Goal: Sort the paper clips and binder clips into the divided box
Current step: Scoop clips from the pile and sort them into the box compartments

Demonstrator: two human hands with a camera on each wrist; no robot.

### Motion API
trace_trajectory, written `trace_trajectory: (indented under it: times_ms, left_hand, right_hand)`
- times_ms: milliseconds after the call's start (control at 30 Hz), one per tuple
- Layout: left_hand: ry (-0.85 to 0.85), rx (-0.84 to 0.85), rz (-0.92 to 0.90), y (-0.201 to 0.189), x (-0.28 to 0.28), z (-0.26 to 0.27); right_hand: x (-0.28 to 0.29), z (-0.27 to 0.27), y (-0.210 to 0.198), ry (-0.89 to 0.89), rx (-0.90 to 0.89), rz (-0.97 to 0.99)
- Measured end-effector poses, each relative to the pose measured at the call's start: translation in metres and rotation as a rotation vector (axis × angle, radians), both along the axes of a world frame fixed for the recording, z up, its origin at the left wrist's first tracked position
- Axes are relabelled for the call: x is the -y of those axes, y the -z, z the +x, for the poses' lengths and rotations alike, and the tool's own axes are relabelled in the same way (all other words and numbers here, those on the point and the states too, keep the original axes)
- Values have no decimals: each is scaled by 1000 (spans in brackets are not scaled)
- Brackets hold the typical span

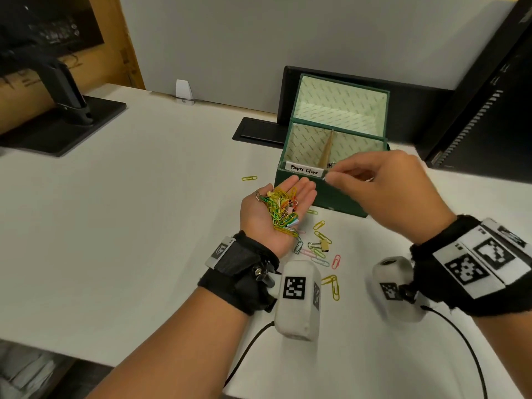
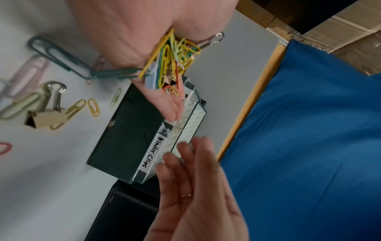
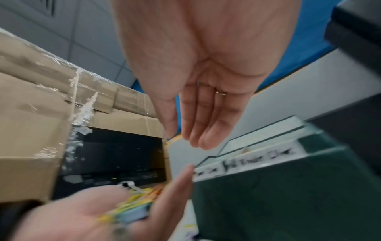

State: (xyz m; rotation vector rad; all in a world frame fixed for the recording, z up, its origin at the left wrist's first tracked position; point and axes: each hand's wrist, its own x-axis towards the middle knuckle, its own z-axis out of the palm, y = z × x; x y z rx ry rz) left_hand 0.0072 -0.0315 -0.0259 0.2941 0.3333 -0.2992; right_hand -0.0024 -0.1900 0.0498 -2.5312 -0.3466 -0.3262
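Cupping mixed paper clips (image 1: 283, 210), the left hand (image 1: 273, 214) lies flat beside the divided box (image 1: 331, 194). Right hand (image 1: 385, 188) pinches something small, unidentifiable, over its rim. Clips look light, slippery; pinch singly.

White tabletop (image 1: 144, 197) fills the centre. Grey partition wall (image 1: 259, 38) spans the top. Black monitor stand (image 1: 66, 110) sits at upper left before a wooden panel (image 1: 115, 38). Dark monitor edge (image 1: 489, 96) occupies upper right. Blue screen (image 2: 309, 130) at right of the left wrist view.
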Motion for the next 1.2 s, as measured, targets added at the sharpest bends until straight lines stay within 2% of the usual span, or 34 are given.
trace_trajectory:
  times_ms: [67,133,333,400,500,600,733,900,1067,1200]
  left_hand:
    - [-35,6,13,0,1,0]
    - [-44,8,50,1,3,-1]
    - [-99,-36,91,-2,12,-11]
    - [-129,-53,92,-4,14,-13]
    - [-89,-53,52,-2,10,-12]
    - [-83,-34,61,2,6,-8]
    - [-110,36,26,1,6,-4]
    - [-118,5,77,-1,3,-1]
    - [-112,34,43,-3,-1,-1]
    - [-105,37,22,-5,-3,-1]
  right_hand:
    - [-18,-12,1,-111,-86,88]
    - [-33,-18,5,-184,-141,78]
    - [-67,-12,16,-303,-77,-369]
    - [-72,-10,18,-287,-60,-436]
    - [-76,-9,21,-253,-38,-461]
    - [-74,-8,24,-212,-50,-330]
    - [-63,-2,23,-134,-198,110]
    - [-56,2,14,-109,-357,441]
    - [-53,7,3,-133,-427,569]
    - [-48,8,-11,-211,-516,516]
